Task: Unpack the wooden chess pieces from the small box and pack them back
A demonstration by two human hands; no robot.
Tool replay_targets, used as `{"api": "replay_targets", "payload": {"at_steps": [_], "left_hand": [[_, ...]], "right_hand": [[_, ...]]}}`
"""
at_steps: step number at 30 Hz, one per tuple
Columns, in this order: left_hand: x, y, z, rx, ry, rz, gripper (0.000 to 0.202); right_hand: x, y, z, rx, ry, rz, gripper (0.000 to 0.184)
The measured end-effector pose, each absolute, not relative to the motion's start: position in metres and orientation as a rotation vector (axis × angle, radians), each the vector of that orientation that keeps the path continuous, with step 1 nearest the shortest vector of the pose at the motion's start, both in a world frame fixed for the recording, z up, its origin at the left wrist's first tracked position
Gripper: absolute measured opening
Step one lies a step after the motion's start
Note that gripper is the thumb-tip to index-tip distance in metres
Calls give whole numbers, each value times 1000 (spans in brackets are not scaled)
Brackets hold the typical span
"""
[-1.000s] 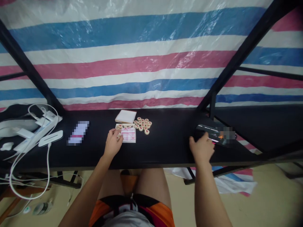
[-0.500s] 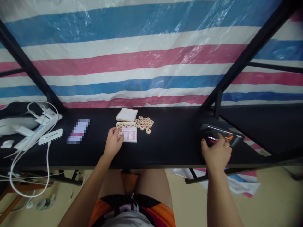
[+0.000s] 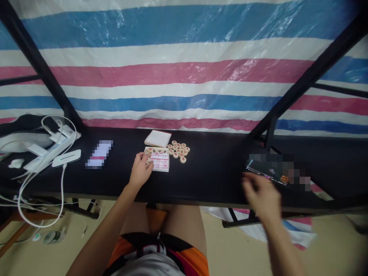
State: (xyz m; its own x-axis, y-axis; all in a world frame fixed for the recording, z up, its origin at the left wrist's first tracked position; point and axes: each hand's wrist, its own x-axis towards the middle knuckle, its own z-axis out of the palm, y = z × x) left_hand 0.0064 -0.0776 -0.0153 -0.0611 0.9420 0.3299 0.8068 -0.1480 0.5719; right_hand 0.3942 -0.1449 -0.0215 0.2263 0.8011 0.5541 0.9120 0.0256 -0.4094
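Observation:
My left hand [image 3: 140,171] rests on the black table [image 3: 207,172], its fingers curled round a round wooden game piece at the left edge of a small open box [image 3: 159,160] with a red grid inside. Several more round pieces [image 3: 179,150] lie in a heap just right of the box, and the box's white lid [image 3: 158,138] sits behind it. My right hand [image 3: 262,196] is blurred by motion near the table's front edge, just in front of a dark phone [image 3: 268,171] lying flat. It holds nothing that I can make out.
At the far left lie a white power strip [image 3: 47,153], a white device [image 3: 66,158] and looping white cables [image 3: 37,188]. A blurred-out card [image 3: 99,154] lies left of the box. Black frame posts [image 3: 304,84] cross a striped tarp behind. Bottles lie on the floor.
My right hand has drawn back from the phone towards the table's front edge and is now blurred. My left hand stays at the box. The camera has shifted slightly.

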Motion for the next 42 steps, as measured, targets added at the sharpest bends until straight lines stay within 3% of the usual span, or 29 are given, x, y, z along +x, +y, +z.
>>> {"api": "replay_targets", "payload": {"at_steps": [4,10,28,42], "left_hand": [[6,-78,-16,2013,1897,1010,29],[6,-78,-16,2003,1868,1046,28],[5,-77,-15,2026,1877,1015,27],[5,-75,-17,2020,1882,1015,29]], "right_hand": [[283,-121,-28,-1462,-2091,21,27],[196,-68,3,-1517,-2203,-39,29],[214,-64,-20,-1865,-1802,-133,23],[218,-63,-21,-1852,-1793,-8,21]]}}
